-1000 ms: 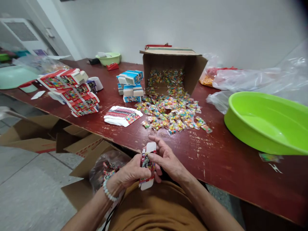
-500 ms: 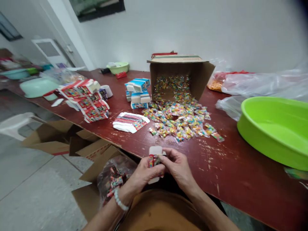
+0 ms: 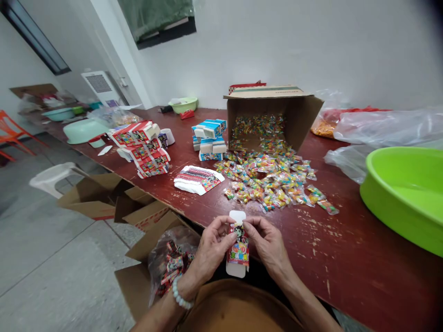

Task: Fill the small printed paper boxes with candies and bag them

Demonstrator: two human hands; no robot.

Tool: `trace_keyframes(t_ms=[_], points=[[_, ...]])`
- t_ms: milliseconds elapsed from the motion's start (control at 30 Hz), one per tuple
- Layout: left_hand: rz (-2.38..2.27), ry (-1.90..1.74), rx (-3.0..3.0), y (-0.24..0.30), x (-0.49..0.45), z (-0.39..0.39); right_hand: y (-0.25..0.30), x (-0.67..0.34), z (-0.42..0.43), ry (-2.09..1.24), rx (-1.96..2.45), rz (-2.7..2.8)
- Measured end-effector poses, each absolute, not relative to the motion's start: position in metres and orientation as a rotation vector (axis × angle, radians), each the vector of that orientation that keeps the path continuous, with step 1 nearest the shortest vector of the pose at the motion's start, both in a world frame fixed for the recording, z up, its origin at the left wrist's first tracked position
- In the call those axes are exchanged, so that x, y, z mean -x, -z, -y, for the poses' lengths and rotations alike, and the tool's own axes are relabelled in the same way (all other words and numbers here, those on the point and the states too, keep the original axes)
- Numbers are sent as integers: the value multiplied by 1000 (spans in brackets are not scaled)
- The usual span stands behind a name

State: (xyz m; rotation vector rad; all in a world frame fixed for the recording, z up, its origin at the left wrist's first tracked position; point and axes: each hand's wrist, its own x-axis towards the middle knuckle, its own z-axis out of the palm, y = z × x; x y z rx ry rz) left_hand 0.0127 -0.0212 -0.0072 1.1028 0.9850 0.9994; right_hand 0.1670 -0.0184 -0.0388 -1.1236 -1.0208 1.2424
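Between my two hands, just off the table's near edge, is a small printed candy box (image 3: 238,251) with its white end flaps sticking out at top and bottom. My left hand (image 3: 216,244) pinches its upper left side between thumb and fingers. My right hand (image 3: 268,237) grips the upper right edge the same way. Beyond them, a heap of wrapped candies (image 3: 273,180) spills from a cardboard carton (image 3: 304,120) lying on its side. A fanned stack of flat candy boxes (image 3: 199,180) lies left of the heap.
Stacked red boxes (image 3: 148,150) and blue boxes (image 3: 209,138) stand further back on the red table (image 3: 346,249). A large green basin (image 3: 391,203) is at right. Below the left edge are open cartons (image 3: 141,214) and a plastic bag of filled packs (image 3: 175,265).
The small candy box has turned so its printed front faces me, its full length now showing. Both hands hold its upper part. The camera view has shifted left.
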Motion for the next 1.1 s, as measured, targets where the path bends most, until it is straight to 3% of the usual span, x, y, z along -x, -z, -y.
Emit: trace_keyframes(t_ms=[233, 367, 600, 900, 1100], points=[[-1071, -1041, -1301, 6, -13, 16, 26, -176, 7, -1449, 1054, 987], [-1012, -1050, -1039, 17, -12, 17, 22, -172, 9, -1321, 1095, 1203], [-841, -670, -644, 19, -15, 18, 17, -171, 13, -1134, 1090, 1433], [-956, -729, -829, 18, -24, 17, 13, -172, 2, -1371, 1158, 1332], [-963, -718, -935, 23, -18, 15, 17, -176, 3, -1224, 1077, 1456]])
